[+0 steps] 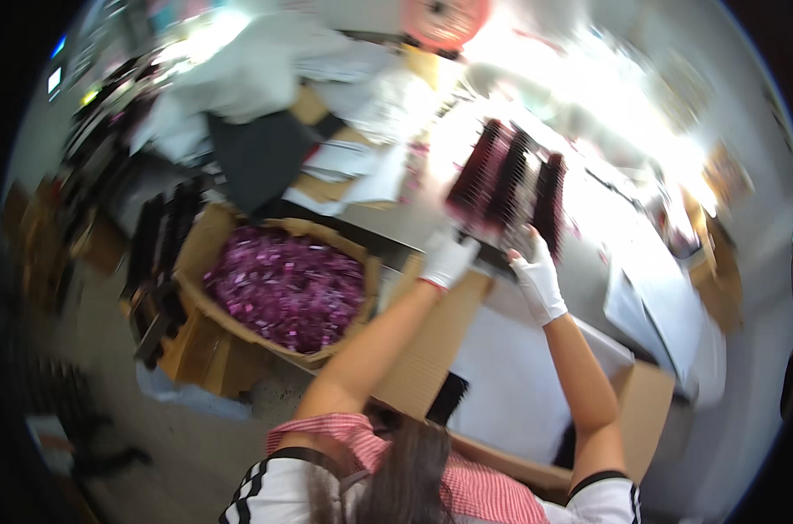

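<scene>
Several dark red and black bristly strips (492, 179) stand side by side on the worktable, their edges smeared by motion. At their near end is my left hand (449, 260) in a white glove; blur hides its fingers. My right hand (539, 278) wears a white glove with bare fingertips and is by the near right end of the strips. Its thumb and forefinger stand apart, with nothing visible between them. A dark narrow edge (494, 256) lies between the two hands; I cannot tell whether either one touches it.
A carton (188, 253) of shiny purple shreds (287, 284) stands left of my left arm. Below my arms is an open cardboard box (645, 419) with a white lining (510, 367). Papers and dark sheets (256, 157) cover the far left; white sheets (650, 306) lie right. A fan (444, 19) stands behind.
</scene>
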A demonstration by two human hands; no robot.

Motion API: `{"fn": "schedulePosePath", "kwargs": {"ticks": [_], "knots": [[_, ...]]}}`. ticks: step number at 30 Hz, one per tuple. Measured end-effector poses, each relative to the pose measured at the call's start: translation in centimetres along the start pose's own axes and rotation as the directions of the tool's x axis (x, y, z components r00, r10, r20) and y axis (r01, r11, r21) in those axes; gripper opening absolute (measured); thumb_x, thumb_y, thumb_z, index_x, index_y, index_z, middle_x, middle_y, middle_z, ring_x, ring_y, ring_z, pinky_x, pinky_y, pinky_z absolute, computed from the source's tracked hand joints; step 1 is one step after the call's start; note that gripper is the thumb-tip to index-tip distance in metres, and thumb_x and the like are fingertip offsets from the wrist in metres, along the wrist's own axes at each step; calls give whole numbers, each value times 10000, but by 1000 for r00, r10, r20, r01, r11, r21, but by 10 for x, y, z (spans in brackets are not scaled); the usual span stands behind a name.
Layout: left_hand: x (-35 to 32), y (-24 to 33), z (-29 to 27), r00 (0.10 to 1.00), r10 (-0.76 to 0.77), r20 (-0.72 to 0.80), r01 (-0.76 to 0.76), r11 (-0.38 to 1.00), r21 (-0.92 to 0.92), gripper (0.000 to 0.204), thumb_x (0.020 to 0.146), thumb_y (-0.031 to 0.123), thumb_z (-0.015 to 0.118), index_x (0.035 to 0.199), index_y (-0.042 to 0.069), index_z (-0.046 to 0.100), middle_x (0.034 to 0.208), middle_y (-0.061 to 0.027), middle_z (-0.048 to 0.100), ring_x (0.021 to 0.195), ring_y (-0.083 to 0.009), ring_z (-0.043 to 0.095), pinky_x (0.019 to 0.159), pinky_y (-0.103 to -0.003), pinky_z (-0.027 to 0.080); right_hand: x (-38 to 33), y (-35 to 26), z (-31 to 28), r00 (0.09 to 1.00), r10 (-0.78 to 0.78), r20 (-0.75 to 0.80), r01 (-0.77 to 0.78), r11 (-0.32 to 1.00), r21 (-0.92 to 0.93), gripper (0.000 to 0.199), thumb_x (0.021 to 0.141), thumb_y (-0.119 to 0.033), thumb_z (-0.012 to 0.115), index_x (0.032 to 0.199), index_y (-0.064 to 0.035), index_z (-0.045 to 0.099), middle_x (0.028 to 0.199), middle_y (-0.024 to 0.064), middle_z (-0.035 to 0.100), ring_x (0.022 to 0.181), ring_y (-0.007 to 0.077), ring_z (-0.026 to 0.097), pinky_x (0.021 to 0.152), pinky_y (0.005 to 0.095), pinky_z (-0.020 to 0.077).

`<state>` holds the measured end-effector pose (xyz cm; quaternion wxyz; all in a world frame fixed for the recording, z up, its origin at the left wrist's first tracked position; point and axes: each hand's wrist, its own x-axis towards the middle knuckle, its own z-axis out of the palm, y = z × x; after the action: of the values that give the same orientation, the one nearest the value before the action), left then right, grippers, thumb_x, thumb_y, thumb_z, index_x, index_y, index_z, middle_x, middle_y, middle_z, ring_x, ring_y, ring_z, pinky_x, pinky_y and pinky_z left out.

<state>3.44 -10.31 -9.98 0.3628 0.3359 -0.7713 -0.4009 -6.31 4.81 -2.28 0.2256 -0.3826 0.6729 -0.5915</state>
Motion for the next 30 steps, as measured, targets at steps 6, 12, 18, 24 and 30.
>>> {"fn": "schedulePosePath", "kwargs": {"ticks": [6,12,18,24,30], "knots": [[1,6,-8,969,-94,230,106,993,-40,621,898,516,600,1332,74,565,1352,-243,558,1247,-400,541,1046,-469,426,70,8,28,981,162,-104,-161,987,24,664,775,27,598,1400,43,373,845,28,561,610,84,507,551,214,463],[-27,16,-9,990,-112,82,121,987,-111,497,793,304,671,1253,125,609,1034,-209,687,967,-409,647,879,-490,507,71,7,21,974,98,203,-84,994,-74,633,795,108,522,1409,-42,487,877,2,610,662,60,519,571,201,439],[-34,19,-9,989,-137,53,141,986,-88,469,787,298,689,1209,102,629,975,-182,697,953,-379,649,874,-481,501,49,32,35,888,-457,55,381,662,-646,616,863,29,536,1463,-82,455,1382,206,545,1064,314,625,917,381,490],[-29,17,-8,988,-136,74,144,984,-104,404,824,273,633,1197,119,652,984,-215,699,925,-394,671,853,-487,519,42,54,60,907,-421,-8,287,632,-720,505,952,-12,460,1456,-45,444,1409,228,527,1263,325,542,1064,374,412],[-38,29,-9,959,-247,-136,226,962,-157,383,836,243,633,1199,120,634,923,-217,691,920,-416,657,862,-482,511,57,4,24,870,-480,115,313,356,-880,481,963,17,410,1441,-15,450,1421,178,537,1243,304,564,1059,354,435]]}}
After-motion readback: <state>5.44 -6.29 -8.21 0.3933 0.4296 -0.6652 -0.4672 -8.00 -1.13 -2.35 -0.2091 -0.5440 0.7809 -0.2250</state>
